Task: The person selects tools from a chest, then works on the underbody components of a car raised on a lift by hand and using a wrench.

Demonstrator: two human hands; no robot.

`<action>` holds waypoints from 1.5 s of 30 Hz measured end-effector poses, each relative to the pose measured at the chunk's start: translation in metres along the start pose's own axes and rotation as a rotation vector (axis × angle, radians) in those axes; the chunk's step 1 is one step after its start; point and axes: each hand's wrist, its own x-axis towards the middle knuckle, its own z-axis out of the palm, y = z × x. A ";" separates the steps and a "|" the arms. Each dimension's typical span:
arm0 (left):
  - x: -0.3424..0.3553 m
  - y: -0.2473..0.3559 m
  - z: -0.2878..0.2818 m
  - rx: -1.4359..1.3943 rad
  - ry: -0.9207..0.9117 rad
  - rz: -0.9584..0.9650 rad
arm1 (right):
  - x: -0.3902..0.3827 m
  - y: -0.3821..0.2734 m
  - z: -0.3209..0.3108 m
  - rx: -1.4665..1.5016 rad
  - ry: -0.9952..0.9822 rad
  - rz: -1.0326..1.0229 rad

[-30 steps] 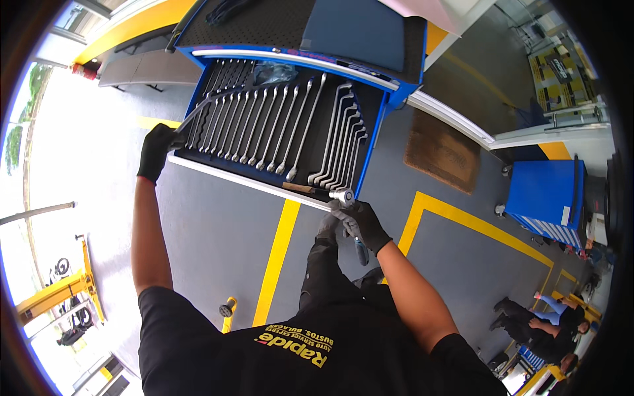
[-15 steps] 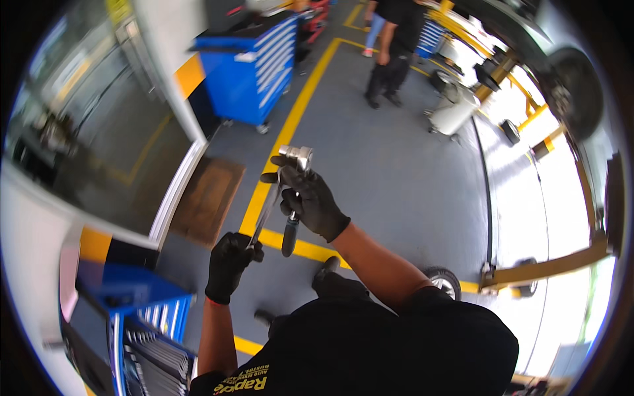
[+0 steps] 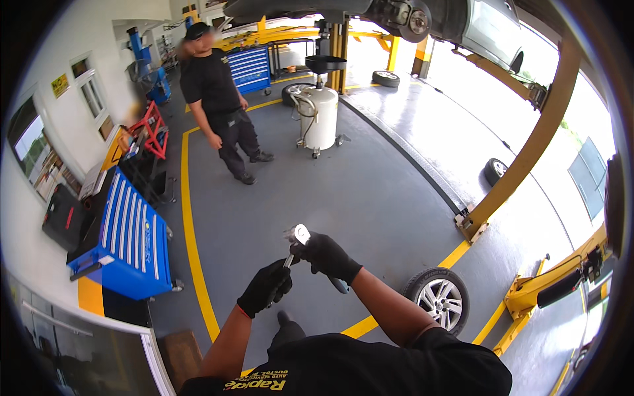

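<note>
In front of me, my right hand [image 3: 330, 257], in a black glove, is closed round a ratchet [image 3: 302, 233]. Its bright round head pokes out past the fingers with a metal socket [image 3: 289, 235] on it, and the grip end shows below the palm. My left hand [image 3: 264, 288], gloved in black too, is curled round a slim shiny metal tool [image 3: 288, 261]. That tool runs up to the right hand and the ratchet head; most of it is hidden, so its exact kind does not show.
A co-worker [image 3: 218, 99] stands ahead to the left. Beside them is a white wheeled oil drainer [image 3: 320, 119]. A blue tool cabinet [image 3: 135, 234] stands along the left wall, a wheel [image 3: 441, 297] lies at right, and yellow lift posts [image 3: 528, 158] rise beyond. A car [image 3: 449, 26] hangs overhead.
My view has swung up and to the right, bringing the co-worker and the oil drainer into full sight. The two hands have come closer together, still holding their tools.
</note>
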 end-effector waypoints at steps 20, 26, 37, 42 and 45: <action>0.787 0.452 -0.021 0.548 -0.128 0.670 | 0.261 0.048 -0.413 0.222 0.863 0.003; 0.885 0.539 -0.011 0.764 -0.074 0.646 | 0.317 0.047 -0.511 0.257 0.920 0.006; 0.913 0.558 -0.002 0.854 -0.112 0.761 | 0.547 -0.039 -0.620 0.301 0.615 -0.215; 0.913 0.544 0.002 0.742 -0.038 0.729 | 0.697 -0.101 -0.625 0.684 0.562 -0.363; 0.891 0.524 -0.002 0.637 -0.060 0.801 | 0.740 -0.123 -0.624 0.604 0.573 -0.383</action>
